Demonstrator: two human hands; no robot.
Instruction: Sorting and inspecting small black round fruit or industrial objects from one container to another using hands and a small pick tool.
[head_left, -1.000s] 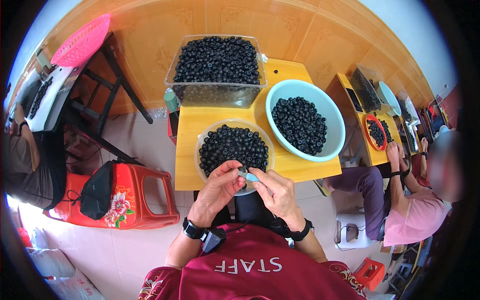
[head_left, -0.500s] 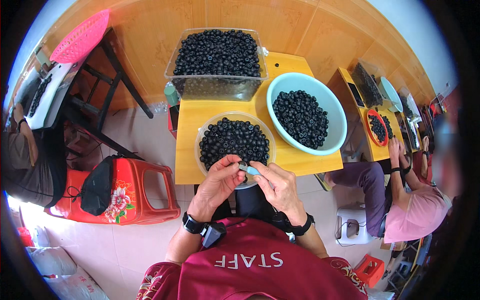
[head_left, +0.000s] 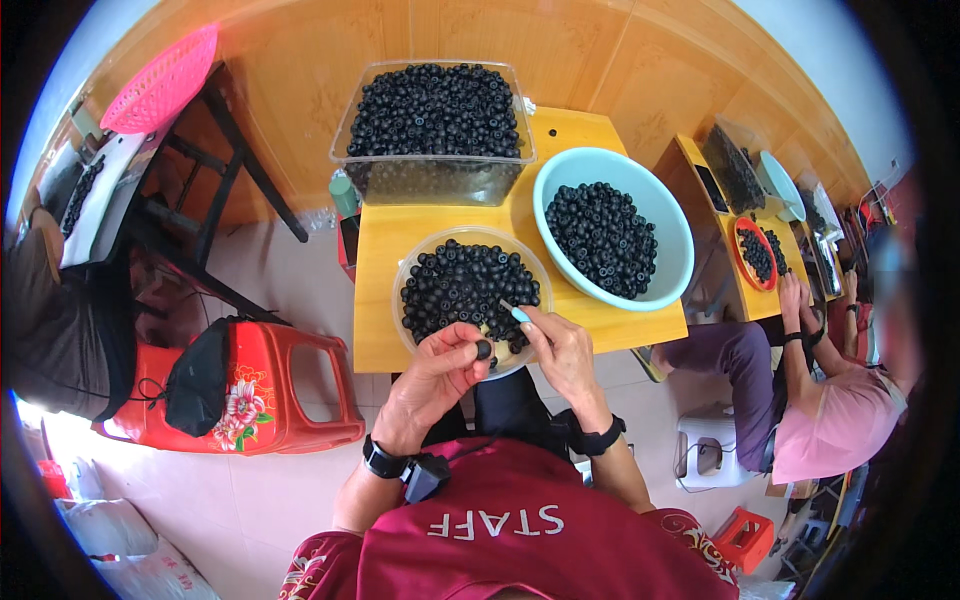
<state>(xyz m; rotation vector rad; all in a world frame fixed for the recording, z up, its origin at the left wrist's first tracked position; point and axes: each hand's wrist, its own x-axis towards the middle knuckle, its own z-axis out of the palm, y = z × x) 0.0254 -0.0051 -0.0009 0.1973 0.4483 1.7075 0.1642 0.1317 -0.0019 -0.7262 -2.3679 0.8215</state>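
Note:
My left hand [head_left: 435,378] pinches a small round black bead-like piece [head_left: 483,349] between thumb and fingers, over the near edge of a clear round bowl [head_left: 546,278]. A small tool with a light blue handle [head_left: 520,314] and a thin metal tip is gripped in my right hand [head_left: 566,358]. Its tip points left over the heap of black pieces [head_left: 465,285] in the bowl. Many of these pieces show a ringed hole. Some yellowish bits lie near the bowl's front, partly behind my hands.
On the yellow table [head_left: 378,300] stand a clear rectangular tub [head_left: 430,183] heaped with black pieces and a pale blue basin [head_left: 673,222] holding more. A red stool [head_left: 300,400] is on the left. Other people sit at tables on both sides, one in a pink top [head_left: 830,425].
My hands have drawn apart. The right one moved the tool away from the black piece, its tip now over the bowl; the left lowered slightly with the piece.

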